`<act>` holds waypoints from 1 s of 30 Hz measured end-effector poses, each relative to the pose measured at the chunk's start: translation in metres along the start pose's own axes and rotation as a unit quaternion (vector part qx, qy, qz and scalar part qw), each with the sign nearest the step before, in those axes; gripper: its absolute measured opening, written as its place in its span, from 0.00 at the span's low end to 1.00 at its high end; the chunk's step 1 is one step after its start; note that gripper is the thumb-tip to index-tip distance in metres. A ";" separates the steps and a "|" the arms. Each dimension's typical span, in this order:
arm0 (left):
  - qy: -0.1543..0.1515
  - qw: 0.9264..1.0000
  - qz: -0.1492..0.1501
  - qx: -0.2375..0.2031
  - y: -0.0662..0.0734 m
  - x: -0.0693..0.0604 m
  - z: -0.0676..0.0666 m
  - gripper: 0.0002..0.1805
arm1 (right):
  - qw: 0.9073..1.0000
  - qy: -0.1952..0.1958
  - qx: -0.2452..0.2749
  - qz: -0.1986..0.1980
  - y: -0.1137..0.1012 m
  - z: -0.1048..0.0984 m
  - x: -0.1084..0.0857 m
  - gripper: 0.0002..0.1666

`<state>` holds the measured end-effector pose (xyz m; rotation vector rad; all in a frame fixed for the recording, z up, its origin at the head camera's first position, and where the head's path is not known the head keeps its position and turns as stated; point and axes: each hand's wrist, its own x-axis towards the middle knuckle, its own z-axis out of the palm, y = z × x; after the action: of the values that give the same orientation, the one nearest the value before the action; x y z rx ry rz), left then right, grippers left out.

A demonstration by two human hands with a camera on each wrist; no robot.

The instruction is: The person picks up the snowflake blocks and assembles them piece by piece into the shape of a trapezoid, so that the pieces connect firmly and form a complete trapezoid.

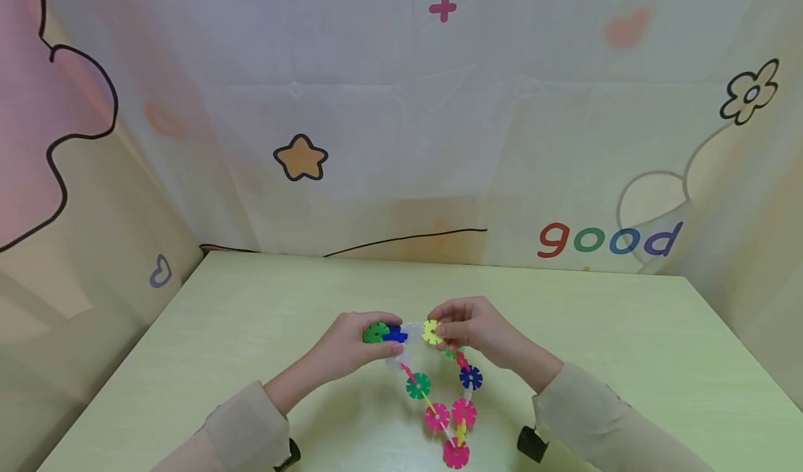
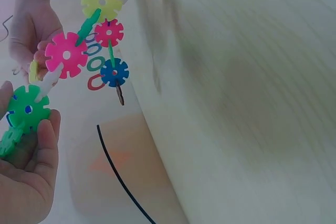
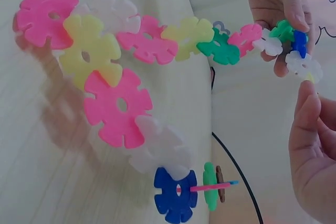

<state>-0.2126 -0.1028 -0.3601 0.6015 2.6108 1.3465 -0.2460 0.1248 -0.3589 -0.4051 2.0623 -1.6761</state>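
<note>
Above the table, my left hand [image 1: 351, 343] grips the linked end of a chain of notched plastic discs, a green disc [image 1: 375, 332] and a blue disc [image 1: 395, 335] lying between thumb and fingers. My right hand [image 1: 479, 329] pinches a yellow disc [image 1: 431, 332] by its edge. Between the hands sits a whitish disc [image 3: 303, 66], joined to the blue one; whether it is fully slotted into the yellow disc I cannot tell. The rest of the chain hangs below in a narrow V, with a pink disc [image 1: 456, 452] at its lowest point.
The pale table [image 1: 219, 353] spreads around both hands. A printed cloth backdrop [image 1: 376, 200] rises behind its far edge. Dark bands [image 1: 533, 444] circle the wrists by the sleeves. A blue disc [image 3: 176, 195] on the chain carries further discs to one side.
</note>
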 end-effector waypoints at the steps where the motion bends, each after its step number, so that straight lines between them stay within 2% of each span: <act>1: -0.001 1.000 0.000 -0.001 0.000 0.000 0.000 0.22 | 1.000 0.001 0.006 0.004 0.000 0.000 0.000 0.17; 9: 0.007 1.000 0.007 -0.007 0.001 -0.002 0.001 0.22 | 1.000 0.008 0.015 0.008 -0.001 0.003 -0.003 0.17; 13: 0.008 1.000 0.010 -0.006 0.000 -0.002 0.001 0.22 | 1.000 0.023 -0.007 0.007 -0.001 0.002 -0.005 0.17; 17: 0.009 1.000 -0.004 -0.005 -0.001 -0.002 0.001 0.22 | 0.998 0.042 -0.036 0.000 -0.001 0.002 -0.009 0.17; 22: 0.008 1.000 -0.011 -0.006 -0.003 -0.002 0.001 0.22 | 0.997 0.050 -0.059 -0.024 0.001 0.003 -0.012 0.18; 30: 0.007 1.000 -0.015 -0.021 -0.004 -0.002 0.001 0.22 | 0.991 0.072 -0.090 -0.073 0.006 0.008 -0.011 0.11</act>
<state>-0.2113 -0.1048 -0.3644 0.5447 2.5846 1.3990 -0.2317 0.1250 -0.3641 -0.5188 2.3507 -1.6494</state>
